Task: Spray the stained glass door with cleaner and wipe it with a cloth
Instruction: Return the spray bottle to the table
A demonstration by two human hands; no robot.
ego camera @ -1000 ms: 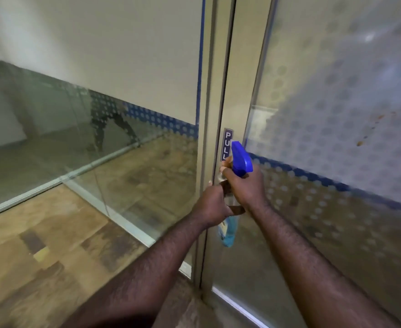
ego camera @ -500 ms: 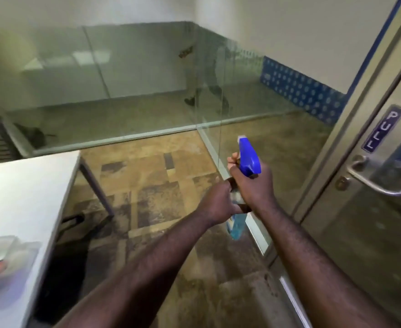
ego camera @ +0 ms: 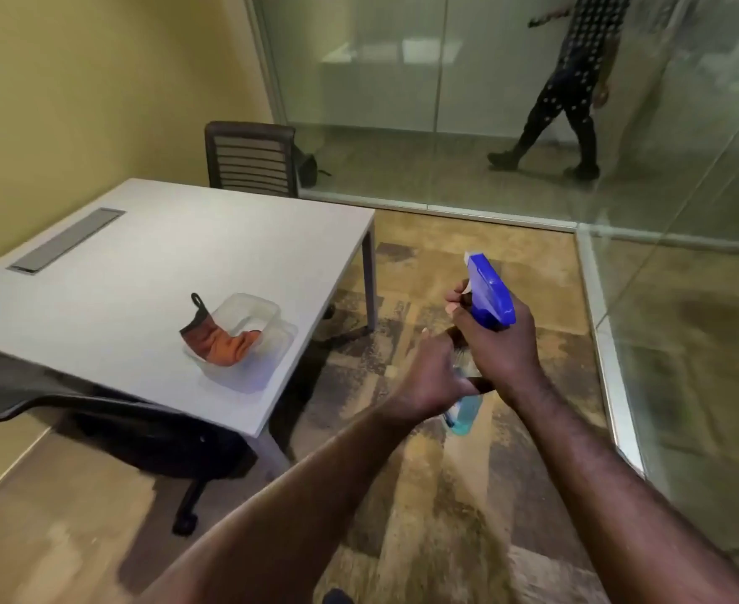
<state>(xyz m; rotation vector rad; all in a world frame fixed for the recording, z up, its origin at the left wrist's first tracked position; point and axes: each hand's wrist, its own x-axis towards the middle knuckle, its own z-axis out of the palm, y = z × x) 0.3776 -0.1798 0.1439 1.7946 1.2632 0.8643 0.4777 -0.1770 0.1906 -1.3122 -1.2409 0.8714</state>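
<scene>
Your right hand (ego camera: 500, 342) grips the neck of a spray bottle (ego camera: 487, 294) with a blue head, fingers curled tight around it, while your left hand (ego camera: 435, 377) closes on the bottle's body just below. To the left, an orange cloth (ego camera: 219, 342) hangs over a clear tub (ego camera: 267, 316) on a grey table (ego camera: 119, 272). Glass walls (ego camera: 686, 298) stand ahead and to the right.

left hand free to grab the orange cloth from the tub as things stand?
Probably not yet. The left hand is wrapped on the spray bottle along with the right hand. The orange cloth lies uncovered in the open tub, apart from both hands.
</scene>
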